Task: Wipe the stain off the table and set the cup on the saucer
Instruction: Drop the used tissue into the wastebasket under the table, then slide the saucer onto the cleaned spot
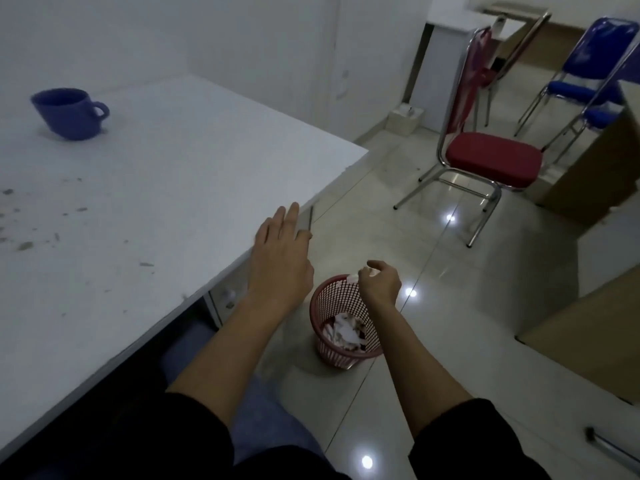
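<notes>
A blue cup (pixel 71 113) stands on the white table (pixel 180 147) at the far left, handle pointing right. No saucer is in view. Dark specks and smears of the stain (pixel 31 233) lie on the table's left part. My left hand (pixel 282 251) rests flat against the table's right edge, fingers apart, holding nothing. My right hand (pixel 377 282) hovers over a pink mesh waste basket (pixel 341 323) on the floor, its fingertips pinched on a small white scrap of tissue (pixel 356 275).
The basket holds crumpled tissues. A red chair (pixel 485 157) stands on the tiled floor to the right, blue chairs (pixel 588 81) behind it. Brown cabinets (pixel 595 306) line the right side. A drawer unit (pixel 225 296) sits under the table edge.
</notes>
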A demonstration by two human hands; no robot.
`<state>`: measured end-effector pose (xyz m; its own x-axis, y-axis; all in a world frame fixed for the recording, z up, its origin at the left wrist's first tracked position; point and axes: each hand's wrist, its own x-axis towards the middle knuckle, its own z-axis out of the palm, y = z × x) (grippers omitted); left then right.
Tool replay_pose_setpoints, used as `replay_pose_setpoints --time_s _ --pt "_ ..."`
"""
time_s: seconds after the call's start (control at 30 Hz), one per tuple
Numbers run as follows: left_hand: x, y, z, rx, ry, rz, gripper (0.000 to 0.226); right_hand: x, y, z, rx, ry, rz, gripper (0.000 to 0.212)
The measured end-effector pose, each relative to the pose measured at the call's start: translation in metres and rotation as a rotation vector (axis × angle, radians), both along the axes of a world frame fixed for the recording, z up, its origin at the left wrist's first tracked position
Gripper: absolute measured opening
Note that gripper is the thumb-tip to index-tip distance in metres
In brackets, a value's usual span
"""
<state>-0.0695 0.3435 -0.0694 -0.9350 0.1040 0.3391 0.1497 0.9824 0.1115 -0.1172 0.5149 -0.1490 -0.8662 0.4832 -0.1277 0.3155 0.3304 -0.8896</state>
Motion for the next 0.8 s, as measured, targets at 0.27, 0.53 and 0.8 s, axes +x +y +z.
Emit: replay_pose_setpoints --time_s 0.27,0.53,0.8 --pt "0.008 -0.005 0.011 0.167 -0.035 -0.046 0.047 0.002 -0.009 0.006 -0.066 0.062 0.082 0.024" --pt "0.042 -0.068 0.043 0.607 0.109 0.154 0.02 0.002 -0.089 0.109 -0.126 0.483 0.304 0.016" --pt "0.109 -0.202 0.065 0.626 0.19 0.574 0.016 0.036 -0.273 0.155 -0.129 0.597 0.897 0.016"
